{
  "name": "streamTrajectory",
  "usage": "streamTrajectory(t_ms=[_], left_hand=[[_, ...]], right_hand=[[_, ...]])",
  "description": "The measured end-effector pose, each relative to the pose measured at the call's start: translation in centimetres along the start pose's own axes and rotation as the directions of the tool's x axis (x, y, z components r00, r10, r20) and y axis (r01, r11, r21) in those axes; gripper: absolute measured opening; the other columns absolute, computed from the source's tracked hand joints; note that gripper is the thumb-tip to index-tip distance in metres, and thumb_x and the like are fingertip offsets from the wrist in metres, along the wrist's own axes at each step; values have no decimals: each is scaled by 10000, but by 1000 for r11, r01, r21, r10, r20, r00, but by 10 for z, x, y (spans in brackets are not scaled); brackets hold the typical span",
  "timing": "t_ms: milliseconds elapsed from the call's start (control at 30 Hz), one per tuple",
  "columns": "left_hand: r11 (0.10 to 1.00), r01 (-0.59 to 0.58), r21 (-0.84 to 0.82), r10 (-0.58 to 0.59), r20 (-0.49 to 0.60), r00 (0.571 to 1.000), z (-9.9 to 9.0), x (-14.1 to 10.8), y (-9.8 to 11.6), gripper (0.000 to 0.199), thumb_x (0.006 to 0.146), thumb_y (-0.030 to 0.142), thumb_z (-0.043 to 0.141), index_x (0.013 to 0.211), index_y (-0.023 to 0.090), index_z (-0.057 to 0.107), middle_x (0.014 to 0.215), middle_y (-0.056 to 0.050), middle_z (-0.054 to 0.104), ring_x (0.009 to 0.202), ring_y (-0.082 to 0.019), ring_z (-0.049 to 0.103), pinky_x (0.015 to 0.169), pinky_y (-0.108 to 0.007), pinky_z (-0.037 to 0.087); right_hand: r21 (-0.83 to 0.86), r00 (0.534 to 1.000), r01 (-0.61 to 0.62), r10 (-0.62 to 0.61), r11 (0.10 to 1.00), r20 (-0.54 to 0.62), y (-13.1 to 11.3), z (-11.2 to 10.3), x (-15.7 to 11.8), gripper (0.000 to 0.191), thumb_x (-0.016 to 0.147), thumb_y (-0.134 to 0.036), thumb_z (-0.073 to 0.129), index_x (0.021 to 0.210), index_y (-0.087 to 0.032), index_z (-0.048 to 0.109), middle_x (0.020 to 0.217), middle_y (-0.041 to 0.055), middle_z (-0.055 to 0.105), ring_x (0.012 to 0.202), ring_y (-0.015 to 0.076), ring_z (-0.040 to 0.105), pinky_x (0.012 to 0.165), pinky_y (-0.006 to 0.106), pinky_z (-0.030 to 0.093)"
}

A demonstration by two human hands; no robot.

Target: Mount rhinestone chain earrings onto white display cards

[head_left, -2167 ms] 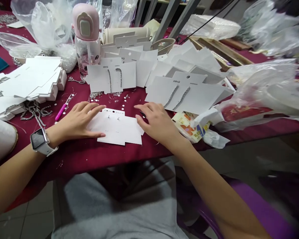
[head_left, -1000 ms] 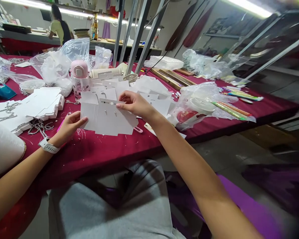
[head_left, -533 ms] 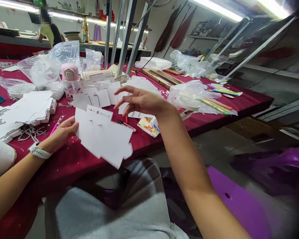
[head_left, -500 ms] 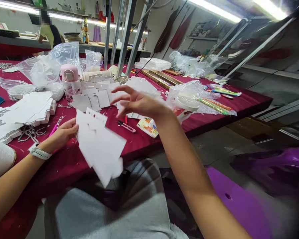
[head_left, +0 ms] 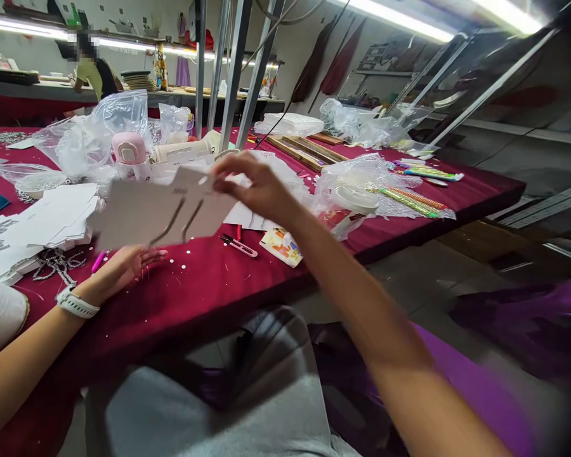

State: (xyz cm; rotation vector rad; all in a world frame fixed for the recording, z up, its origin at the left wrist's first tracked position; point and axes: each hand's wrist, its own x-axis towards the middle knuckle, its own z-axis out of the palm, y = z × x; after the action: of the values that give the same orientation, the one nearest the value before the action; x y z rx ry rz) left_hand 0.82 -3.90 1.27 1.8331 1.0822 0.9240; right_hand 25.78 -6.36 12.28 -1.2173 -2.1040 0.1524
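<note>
At about nine o'clock from the middle of the view, a flat, pale card (head_left: pixel 157 209) with stepped edges hangs tilted above the desk (head_left: pixel 171 304), which is draped in smooth wine-red cloth. Two slender, dark silvery strips (head_left: pixel 193 220) run slantwise down its face. At the card's two o'clock, the right hand (head_left: pixel 247 181) has its grip clamped on the upper edge, beside a small round hole. At seven o'clock the left hand (head_left: pixel 124 266) is half turned up, fingers loosely apart; whether it touches the card cannot be told. Around the card lie a stack of matte white cards (head_left: pixel 59 212) at nine, a knotted, beady chain (head_left: pixel 57 263) at eight, a rounded pink bottle lid (head_left: pixel 128 150) at eleven, slim pink snips (head_left: pixel 244 249) at four and crinkled clear plastic (head_left: pixel 333 174) towards two-thirty.
</note>
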Motion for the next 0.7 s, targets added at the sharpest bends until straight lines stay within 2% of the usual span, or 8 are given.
streamTrajectory(t_ms=[67,133,167,200,267,333,500,700], left_hand=[[949,98,-299,-79,72,994,-1,1,1,371,852,413,397,1019,174,627,918,-71,650,705,-136,610,687,-276,529],[791,214,-573,-149,159,976,-3,1,0,291,820,382,502,1044,233,612,1001,-44,635,764,-131,611,758,-286,511],[726,254,-639,-173,188,967,-4,0,-1,277,801,376,542,1030,239,617,987,-31,630,758,-124,602,760,-277,501],[698,278,-660,-190,203,961,-5,0,-1,268,788,373,564,1010,234,624,955,-21,626,742,-118,591,747,-266,493],[676,306,-670,-209,224,952,-5,-1,-3,267,764,377,597,978,220,629,905,-11,617,714,-111,573,713,-251,482],[670,317,-671,-218,231,948,-5,0,-3,269,741,382,622,952,214,629,873,-5,609,695,-107,560,681,-241,471],[689,304,-658,-218,212,953,-5,1,-2,234,755,388,605,914,218,620,826,-1,582,659,-108,529,638,-247,443],[708,300,-639,-204,222,954,-4,1,-6,241,771,394,587,934,218,611,799,4,559,639,-97,505,611,-228,429]], right_hand=[[-114,993,-112,107,987,-50,35,-20,2,177,845,-231,500,983,-233,610,972,30,588,1049,197,475,927,405,384],[-231,979,-205,196,951,-61,72,-32,-1,170,827,-228,512,957,-228,620,948,46,592,1041,212,475,917,412,385],[-287,971,-236,234,928,-43,90,-36,-4,176,828,-228,502,954,-223,624,928,55,597,1035,219,474,912,418,384],[-346,960,-266,278,900,-15,105,-37,-7,182,827,-233,495,950,-214,628,908,66,599,1029,229,473,905,426,383],[-476,940,-289,342,830,25,131,-37,-14,219,819,-251,493,981,-203,633,924,98,592,1085,263,437,900,451,371],[-572,931,-293,364,766,11,148,-34,-20,269,824,-269,466,1038,-204,615,985,116,585,1128,280,401,906,472,351],[-677,934,-280,357,681,-27,165,-28,-28,310,792,-307,472,1062,-213,592,1127,109,564,1109,313,373,936,509,267],[-660,929,-347,340,666,-146,154,-25,-27,355,787,-279,441,1109,-195,564,1168,131,511,1109,339,357,902,493,298]])
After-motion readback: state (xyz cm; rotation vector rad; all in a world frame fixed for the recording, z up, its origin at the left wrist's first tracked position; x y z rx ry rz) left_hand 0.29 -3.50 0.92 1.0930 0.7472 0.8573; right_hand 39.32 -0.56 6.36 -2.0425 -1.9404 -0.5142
